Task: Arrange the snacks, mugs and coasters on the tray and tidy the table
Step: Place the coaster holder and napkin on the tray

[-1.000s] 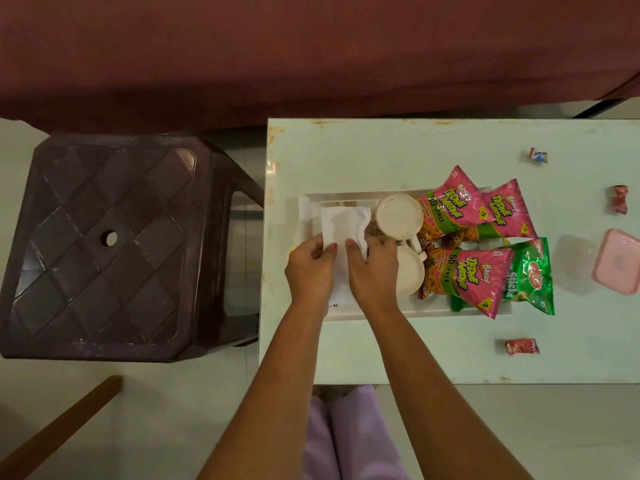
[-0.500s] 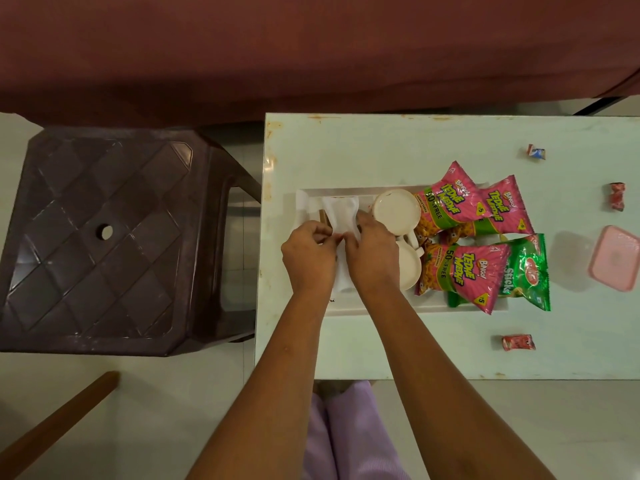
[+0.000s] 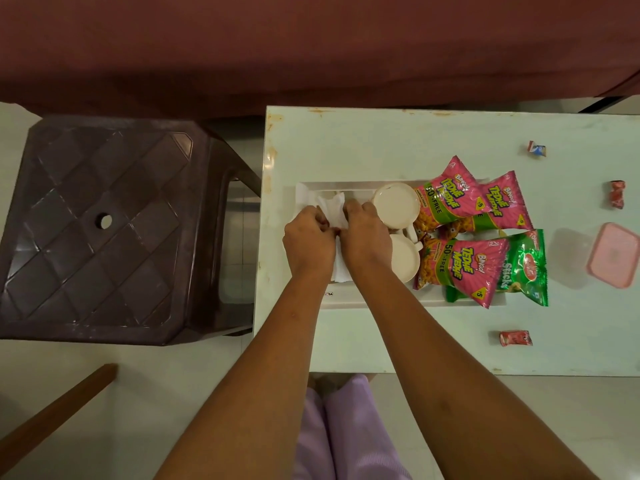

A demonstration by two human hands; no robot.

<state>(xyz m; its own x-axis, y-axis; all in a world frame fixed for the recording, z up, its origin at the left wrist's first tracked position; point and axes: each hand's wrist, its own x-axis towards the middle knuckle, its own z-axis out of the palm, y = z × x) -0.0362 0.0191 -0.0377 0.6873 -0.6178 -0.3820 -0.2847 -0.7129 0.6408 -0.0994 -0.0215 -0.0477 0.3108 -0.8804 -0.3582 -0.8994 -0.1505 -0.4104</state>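
Note:
A white tray (image 3: 349, 301) lies on the pale table (image 3: 346, 147). Over its left end, my left hand (image 3: 308, 242) and my right hand (image 3: 365, 235) both pinch a white paper napkin (image 3: 330, 206), which is crumpled between the fingers. Two cream mugs (image 3: 396, 204) (image 3: 403, 258) stand in the tray just right of my right hand. Three pink snack packets (image 3: 446, 197) (image 3: 502, 202) (image 3: 464, 266) and a green one (image 3: 526, 268) fill the tray's right end.
Loose candies (image 3: 536, 148) (image 3: 617, 193) (image 3: 515, 338) lie on the table to the right, and a pink lidded box (image 3: 614, 254) sits at the right edge. A dark brown plastic stool (image 3: 100, 223) stands left of the table. A maroon cloth (image 3: 311, 46) runs behind.
Both hands have moved a little farther up the tray with the napkin, which was held flat a second ago and is now bunched and folded between the fingers.

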